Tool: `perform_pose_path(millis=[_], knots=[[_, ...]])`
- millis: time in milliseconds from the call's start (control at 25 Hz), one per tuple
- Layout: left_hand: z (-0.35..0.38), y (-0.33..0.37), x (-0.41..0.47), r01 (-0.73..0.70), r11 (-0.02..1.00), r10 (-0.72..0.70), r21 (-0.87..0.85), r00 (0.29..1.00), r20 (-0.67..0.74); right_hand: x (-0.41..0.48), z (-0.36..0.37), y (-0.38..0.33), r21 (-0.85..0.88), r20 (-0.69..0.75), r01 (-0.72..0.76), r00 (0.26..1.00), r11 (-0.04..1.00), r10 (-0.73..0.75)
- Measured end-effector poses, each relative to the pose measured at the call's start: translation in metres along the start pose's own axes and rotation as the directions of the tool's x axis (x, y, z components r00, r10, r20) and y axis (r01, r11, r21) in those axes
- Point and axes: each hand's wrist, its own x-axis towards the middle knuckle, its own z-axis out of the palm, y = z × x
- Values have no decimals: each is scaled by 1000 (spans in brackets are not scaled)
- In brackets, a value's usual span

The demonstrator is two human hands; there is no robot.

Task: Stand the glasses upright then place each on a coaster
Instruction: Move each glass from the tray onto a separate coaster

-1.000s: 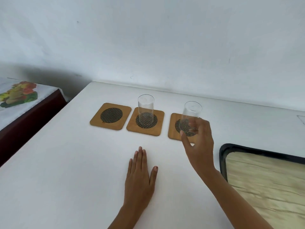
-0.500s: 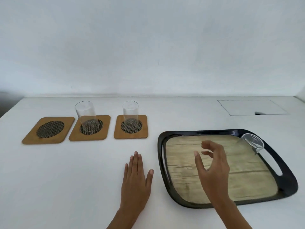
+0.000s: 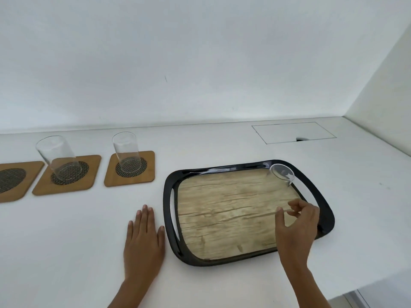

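White bench (image 3: 222, 141), white wall behind; two glasses upright on coasters, a third coaster (image 3: 13, 180) bare; last glass (image 3: 282, 174) lying tipped in the tray (image 3: 171, 218) far corner; right hand (image 3: 297, 227) above the tray, fingers loosely spread, holding nothing; left hand (image 3: 143, 238) flat, unclenched; risk: smooth glass rolling or slipping against the rim if pinched carelessly.

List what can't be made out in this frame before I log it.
- Left coaster, head view: cut off by the left picture edge.
- Glass on the tray: clear glass lying in the far corner, so its body barely shows and its outline is unclear.
- Right hand: open over the tray, blurred by motion; fingertip positions are unclear.
- Left hand: flat on the counter; the forearm is cut off by the bottom edge.
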Motion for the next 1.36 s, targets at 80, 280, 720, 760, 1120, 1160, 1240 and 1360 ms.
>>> perform_pose_path(millis=[80,280,720,760,1120,1160,1240,1360], knots=[[1,0,0,9,1000,-9,17,1000,-6,9,6,9,-50,12,-69,998,996,69],[1,-2,1,4,1000,-4,25,1000,-20,37,28,23,-55,230,-185,954,981,193],[-2,-1,-1,30,999,-30,21,999,-16,59,48,34,-36,350,-205,914,978,204],[-2,-1,-1,27,999,-27,27,1000,-11,58,47,33,-35,346,-196,917,980,196],[4,-10,1,-1,1000,1,16,999,-45,52,47,6,71,385,-99,921,993,65],[5,-11,1,5,1000,-5,8,999,-37,50,48,-1,96,394,-86,918,992,41],[4,-14,1,39,998,-40,-40,999,-27,45,52,-18,147,422,-47,906,988,-20],[-3,-29,-2,112,982,-121,-153,991,-50,29,61,-45,209,464,1,880,978,-100]])
